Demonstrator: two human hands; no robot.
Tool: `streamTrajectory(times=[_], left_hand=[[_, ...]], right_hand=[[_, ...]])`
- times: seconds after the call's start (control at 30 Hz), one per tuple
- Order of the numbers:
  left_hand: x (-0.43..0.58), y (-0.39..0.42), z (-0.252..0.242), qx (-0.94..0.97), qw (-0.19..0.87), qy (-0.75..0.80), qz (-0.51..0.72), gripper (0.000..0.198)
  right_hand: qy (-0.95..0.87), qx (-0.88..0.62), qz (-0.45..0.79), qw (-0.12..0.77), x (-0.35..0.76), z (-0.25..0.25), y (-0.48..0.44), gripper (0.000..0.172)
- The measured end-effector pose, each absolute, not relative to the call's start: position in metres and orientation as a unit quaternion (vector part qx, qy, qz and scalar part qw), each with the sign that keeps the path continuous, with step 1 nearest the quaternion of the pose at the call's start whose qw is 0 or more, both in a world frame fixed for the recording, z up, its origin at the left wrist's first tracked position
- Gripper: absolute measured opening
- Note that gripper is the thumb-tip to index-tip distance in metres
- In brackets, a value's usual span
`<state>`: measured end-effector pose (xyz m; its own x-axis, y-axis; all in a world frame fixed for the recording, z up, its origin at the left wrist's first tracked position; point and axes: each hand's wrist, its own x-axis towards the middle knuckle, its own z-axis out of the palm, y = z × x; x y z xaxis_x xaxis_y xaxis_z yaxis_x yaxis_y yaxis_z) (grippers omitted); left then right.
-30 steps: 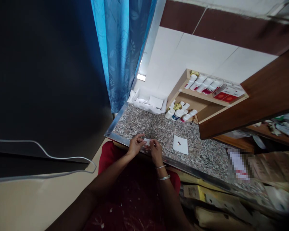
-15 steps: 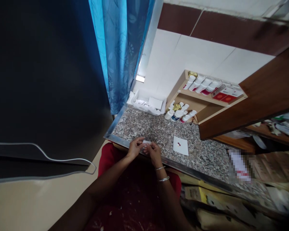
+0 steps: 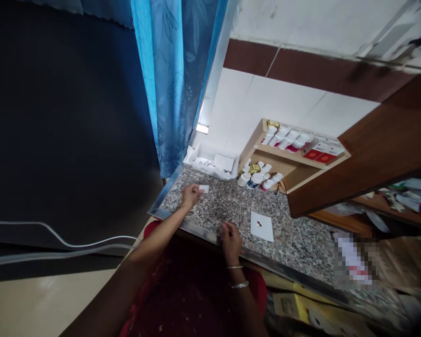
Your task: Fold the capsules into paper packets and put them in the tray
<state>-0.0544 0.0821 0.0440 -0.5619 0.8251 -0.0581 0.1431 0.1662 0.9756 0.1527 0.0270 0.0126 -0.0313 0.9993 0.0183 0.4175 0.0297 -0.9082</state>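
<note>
Granite counter (image 3: 294, 248): left hand (image 3: 191, 196) pinches a small white paper slip (image 3: 204, 188) against the stone; right hand (image 3: 231, 242) rests curled at the edge, its grip hidden. White sheet (image 3: 261, 229) keeps two tiny pills (image 3: 259, 224) off the granite. Beyond, shelved white bottles (image 3: 282, 138), labels unreadable

No writing can be read anywhere. The white pill bottles (image 3: 284, 139) on the wooden shelf (image 3: 298, 162) beyond the left hand (image 3: 190, 196) and right hand (image 3: 230, 242) have labels too small to make out, as do the red-and-white cartons (image 3: 323, 152) beside them. The white paper slip (image 3: 204, 188) at the left hand shows no legible print. Right of the right hand, a pixelated label (image 3: 352, 260) is blurred, and the yellow carton (image 3: 291, 306) below it shows only illegible print.
</note>
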Motion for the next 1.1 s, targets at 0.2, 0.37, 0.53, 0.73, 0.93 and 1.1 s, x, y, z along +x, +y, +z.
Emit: streamTrajectory(times=[0.2, 0.37, 0.53, 0.73, 0.93, 1.1], left_hand=[[-0.108, 0.163, 0.076, 0.420, 0.142, 0.802, 0.401, 0.011], [-0.118, 0.209, 0.087, 0.466, 0.122, 0.837, 0.261, 0.025], [-0.115, 0.231, 0.093, 0.464, 0.126, 0.851, 0.209, 0.028], [-0.110, 0.235, 0.099, 0.467, 0.129, 0.863, 0.146, 0.033], [-0.101, 0.211, 0.100, 0.518, 0.073, 0.833, 0.179, 0.032], [-0.069, 0.152, 0.091, 0.581, -0.001, 0.750, 0.317, 0.031]], right_hand=[[-0.645, -0.577, 0.301, 0.400, 0.161, 0.003, 0.022, 0.045], [-0.673, -0.572, 0.260, 0.391, 0.162, -0.010, 0.023, 0.045], [-0.694, -0.556, 0.225, 0.397, 0.161, -0.017, 0.023, 0.042], [-0.711, -0.536, 0.194, 0.411, 0.158, -0.014, 0.021, 0.036], [-0.725, -0.521, 0.177, 0.414, 0.151, -0.008, 0.019, 0.032], [-0.733, -0.519, 0.075, 0.433, 0.171, 0.007, 0.018, 0.029]])
